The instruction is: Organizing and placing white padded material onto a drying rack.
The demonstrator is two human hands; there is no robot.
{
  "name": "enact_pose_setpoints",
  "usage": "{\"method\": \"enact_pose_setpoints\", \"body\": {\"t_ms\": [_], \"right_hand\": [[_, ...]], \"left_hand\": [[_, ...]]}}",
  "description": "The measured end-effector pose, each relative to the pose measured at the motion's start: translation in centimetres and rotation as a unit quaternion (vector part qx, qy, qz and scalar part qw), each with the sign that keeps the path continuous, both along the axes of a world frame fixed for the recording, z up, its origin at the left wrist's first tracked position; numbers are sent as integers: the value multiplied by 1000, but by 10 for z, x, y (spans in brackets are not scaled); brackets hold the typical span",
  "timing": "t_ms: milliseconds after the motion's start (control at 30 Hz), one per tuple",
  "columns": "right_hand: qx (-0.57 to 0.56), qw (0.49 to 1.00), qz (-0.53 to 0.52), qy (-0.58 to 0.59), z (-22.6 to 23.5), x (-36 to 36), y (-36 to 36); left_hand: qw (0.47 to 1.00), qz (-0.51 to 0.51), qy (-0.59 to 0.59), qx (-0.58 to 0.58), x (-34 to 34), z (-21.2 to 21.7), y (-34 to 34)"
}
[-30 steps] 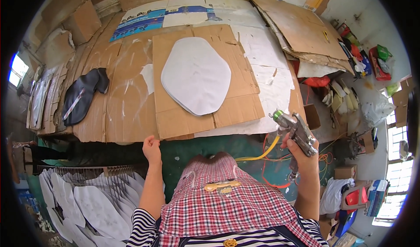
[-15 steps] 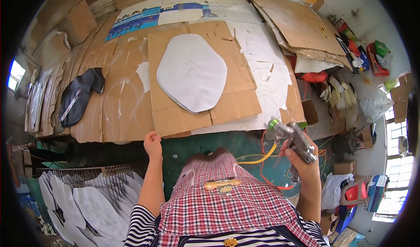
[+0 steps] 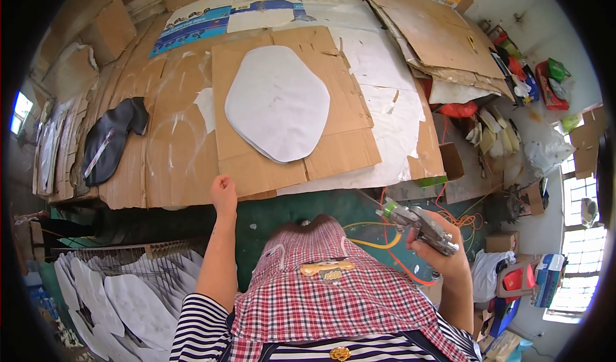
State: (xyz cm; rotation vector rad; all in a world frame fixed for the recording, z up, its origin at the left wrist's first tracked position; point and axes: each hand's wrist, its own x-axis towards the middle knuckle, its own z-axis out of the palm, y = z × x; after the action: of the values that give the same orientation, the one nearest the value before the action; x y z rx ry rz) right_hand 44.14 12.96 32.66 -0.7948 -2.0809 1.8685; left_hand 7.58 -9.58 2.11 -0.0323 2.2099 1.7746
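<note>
Blue-printed cardboard tabletop (image 3: 190,32); left hand (image 3: 223,194) curled, grip unclear; right hand (image 3: 444,250) holding spray gun (image 3: 410,219).

From just before the cardboard-covered table (image 3: 179,160), your wide head camera looks down and forward over it.

Cardboard-covered table (image 3: 176,153): dark curved piece (image 3: 119,141) left, cardboard sheet (image 3: 343,128) centre, blue-white panels (image 3: 196,32) behind.

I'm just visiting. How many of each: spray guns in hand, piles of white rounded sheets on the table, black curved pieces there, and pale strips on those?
Spray gun in the right hand: 1
Pile of white rounded sheets: 1
Black curved piece: 1
Pale strip on that piece: 1
Total: 4
</note>
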Motion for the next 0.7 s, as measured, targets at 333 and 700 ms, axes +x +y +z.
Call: {"method": "enact_pose_setpoints", "body": {"t_ms": [333,700], "right_hand": [[41,997,-68,22,0,-10,14],[20,996,-52,67,-11,-51,28]], "left_hand": [[969,-106,67,-213,-6,54,80],[912,-134,121,-369,-16,45,131]]}}
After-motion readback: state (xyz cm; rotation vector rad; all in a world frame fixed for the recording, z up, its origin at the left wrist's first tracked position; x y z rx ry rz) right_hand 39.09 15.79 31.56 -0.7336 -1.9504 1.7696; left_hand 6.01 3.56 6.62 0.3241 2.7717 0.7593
